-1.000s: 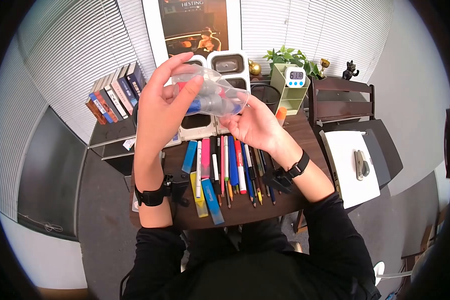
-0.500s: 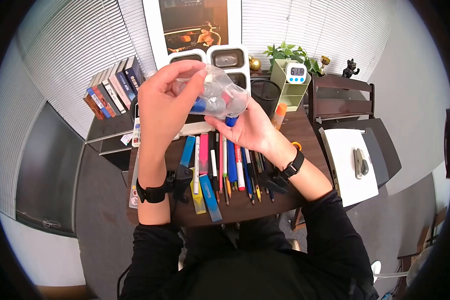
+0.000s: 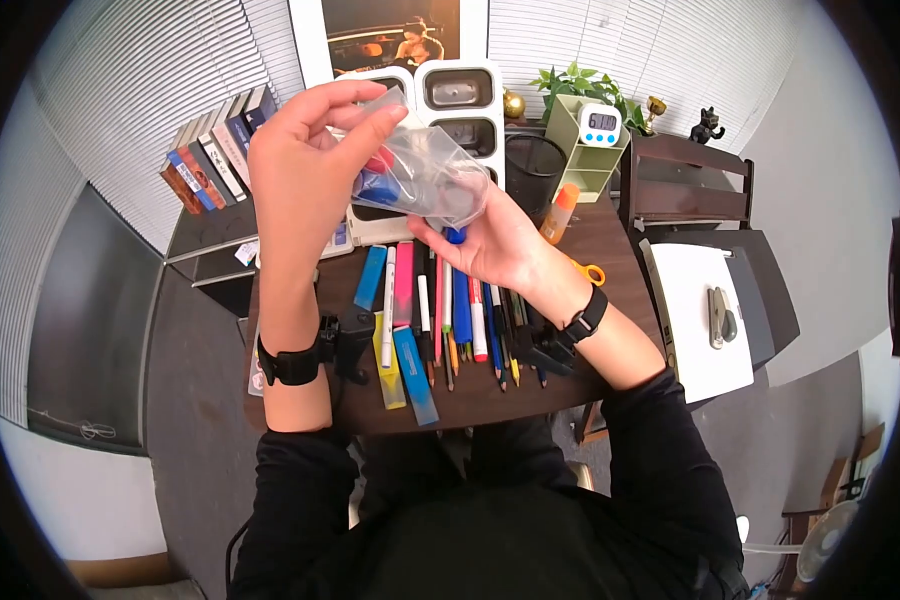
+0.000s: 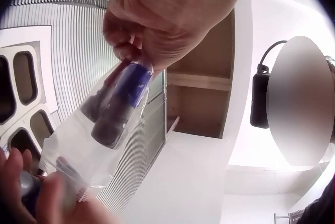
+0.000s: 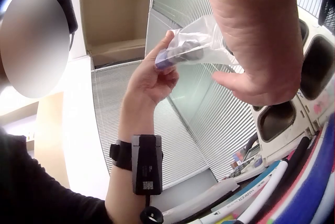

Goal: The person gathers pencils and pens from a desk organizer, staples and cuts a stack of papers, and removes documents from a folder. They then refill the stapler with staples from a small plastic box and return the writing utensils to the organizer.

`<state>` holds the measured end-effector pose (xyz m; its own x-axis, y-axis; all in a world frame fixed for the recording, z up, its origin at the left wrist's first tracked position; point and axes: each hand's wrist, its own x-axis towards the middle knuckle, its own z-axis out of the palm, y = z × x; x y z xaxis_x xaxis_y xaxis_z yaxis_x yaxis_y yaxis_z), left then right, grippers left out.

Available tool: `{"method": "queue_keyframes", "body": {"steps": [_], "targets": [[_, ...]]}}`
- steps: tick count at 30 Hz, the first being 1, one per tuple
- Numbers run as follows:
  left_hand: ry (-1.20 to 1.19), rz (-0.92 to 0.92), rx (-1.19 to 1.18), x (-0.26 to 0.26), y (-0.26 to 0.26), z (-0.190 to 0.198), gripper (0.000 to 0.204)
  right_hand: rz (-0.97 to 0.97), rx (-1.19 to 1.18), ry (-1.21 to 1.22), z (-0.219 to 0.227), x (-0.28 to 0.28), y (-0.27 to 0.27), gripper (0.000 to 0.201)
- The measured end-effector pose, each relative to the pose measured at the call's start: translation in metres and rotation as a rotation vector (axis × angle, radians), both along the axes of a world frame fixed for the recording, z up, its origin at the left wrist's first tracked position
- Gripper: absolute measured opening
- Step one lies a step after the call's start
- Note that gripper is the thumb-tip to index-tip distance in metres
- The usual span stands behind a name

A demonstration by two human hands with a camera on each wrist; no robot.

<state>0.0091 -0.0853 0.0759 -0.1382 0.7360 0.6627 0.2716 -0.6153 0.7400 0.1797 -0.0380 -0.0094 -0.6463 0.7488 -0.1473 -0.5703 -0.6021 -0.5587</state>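
Note:
Above the table my left hand (image 3: 300, 160) pinches one end of a clear plastic bag (image 3: 445, 175), which slopes down toward the right. Small bottles are inside: a blue-ended bottle (image 4: 118, 111) near the left fingers, with a red one (image 3: 380, 158) beside it. My right hand (image 3: 510, 245) is palm up at the bag's lower end. Its fingers and thumb hold a small blue bottle (image 4: 29, 190) with a grey round end, mostly hidden from the head view.
Pens, pencils and highlighters (image 3: 405, 285) lie in a row below the hands. Behind stands a white compartment organizer (image 3: 495, 100). To the right are a mesh pen cup (image 3: 533, 165), an orange-capped glue stick (image 3: 560, 215), yellow-handled scissors (image 3: 594, 273) and a timer (image 3: 600, 122).
A blue bottle has slid from the bag's lower end into my right hand. The left hand keeps its pinch on the bag, now a little further left and higher in view.

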Motion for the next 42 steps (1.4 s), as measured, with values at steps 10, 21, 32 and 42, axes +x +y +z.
{"method": "queue_keyframes", "body": {"steps": [10,21,32,42], "targets": [[0.171,0.153,0.064,-0.008,0.008,-0.006,0.027,-0.009,-0.069,-0.026,-0.005,0.0,0.004,0.046],[0.112,0.195,0.082,-0.006,0.011,-0.008,0.026,0.0,-0.063,-0.006,-0.006,-0.001,0.004,0.04],[0.075,-0.038,0.11,0.018,0.005,-0.008,0.065,-0.097,-0.051,0.044,0.009,-0.001,-0.009,0.044],[0.05,0.098,0.211,0.001,0.012,-0.005,0.054,-0.01,-0.049,0.13,0.002,0.003,0.0,0.043]]}}
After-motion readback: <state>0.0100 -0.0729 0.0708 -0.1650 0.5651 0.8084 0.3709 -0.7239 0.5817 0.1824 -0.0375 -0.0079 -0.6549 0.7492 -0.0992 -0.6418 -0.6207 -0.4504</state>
